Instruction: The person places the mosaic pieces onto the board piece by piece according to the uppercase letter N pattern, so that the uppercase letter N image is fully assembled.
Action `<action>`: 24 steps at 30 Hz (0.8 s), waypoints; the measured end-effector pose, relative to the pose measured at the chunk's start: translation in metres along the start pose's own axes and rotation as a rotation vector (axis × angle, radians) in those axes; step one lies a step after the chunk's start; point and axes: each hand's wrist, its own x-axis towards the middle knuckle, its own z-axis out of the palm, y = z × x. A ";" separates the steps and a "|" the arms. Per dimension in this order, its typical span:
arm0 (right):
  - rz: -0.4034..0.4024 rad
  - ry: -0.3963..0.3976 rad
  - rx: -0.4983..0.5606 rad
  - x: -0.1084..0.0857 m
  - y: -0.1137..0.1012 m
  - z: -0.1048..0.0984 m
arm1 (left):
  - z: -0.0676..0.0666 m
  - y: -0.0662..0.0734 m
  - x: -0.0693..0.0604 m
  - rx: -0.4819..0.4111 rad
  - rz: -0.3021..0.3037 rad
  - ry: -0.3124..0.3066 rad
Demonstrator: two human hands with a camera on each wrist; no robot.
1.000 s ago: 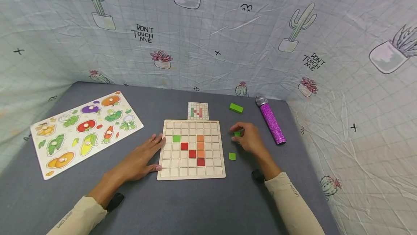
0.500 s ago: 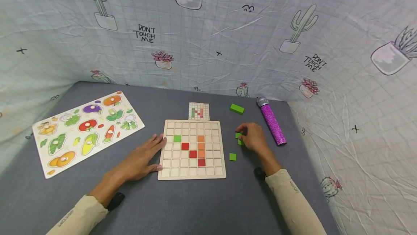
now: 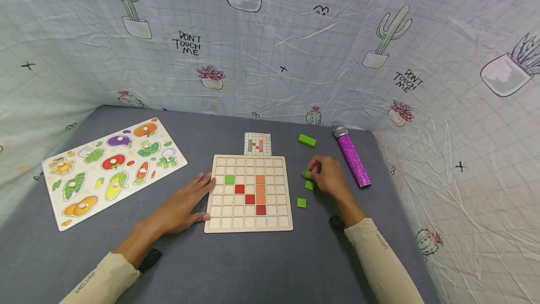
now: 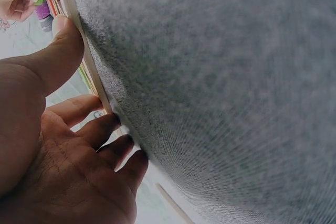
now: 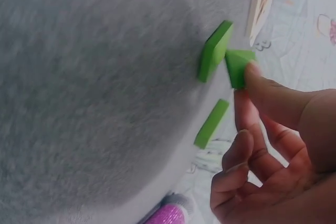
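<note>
Tipped and turned slightly askew over the past half second, one small green tile (image 5: 236,69) is pinched between thumb and fingers of a person's right hand (image 3: 330,175), to the right of a wooden board (image 3: 223,222). Beside it a second tile (image 3: 310,185), also shifted a touch left, lies by the fingertips, the two so close that whether they touch cannot be told. Holding the piece by its rim probably leaves its flat face free. At left, the left hand (image 3: 185,203) grips nothing; its spread fingers and thumb rest against the board's left edge, likely to keep it steady. Seven cells are filled: one green square (image 3: 229,179), three red squares (image 3: 250,199) on a diagonal and three orange squares (image 3: 260,189) in a column. A patterned card (image 3: 258,137) sits at the board's far edge, presumably placed for easy viewing. Another near tile (image 3: 301,203) lies toward the board's near right corner, within easy reach, while a green block (image 3: 307,140) and a glittery microphone (image 3: 354,161) lie farther back at right. A vegetable puzzle (image 3: 90,175) occupies the table's (image 3: 253,266) far left, apart from the board.
</note>
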 end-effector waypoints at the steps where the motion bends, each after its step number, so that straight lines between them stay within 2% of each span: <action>1: -0.007 0.001 0.013 -0.001 -0.002 0.000 | 0.000 0.000 0.000 0.000 0.000 0.000; 10: -0.099 -0.003 0.081 -0.008 -0.025 0.008 | -0.001 0.000 0.001 0.003 0.004 -0.003; 24: -0.150 -0.074 0.180 -0.017 -0.066 0.033 | 0.000 -0.001 0.001 0.008 0.017 0.006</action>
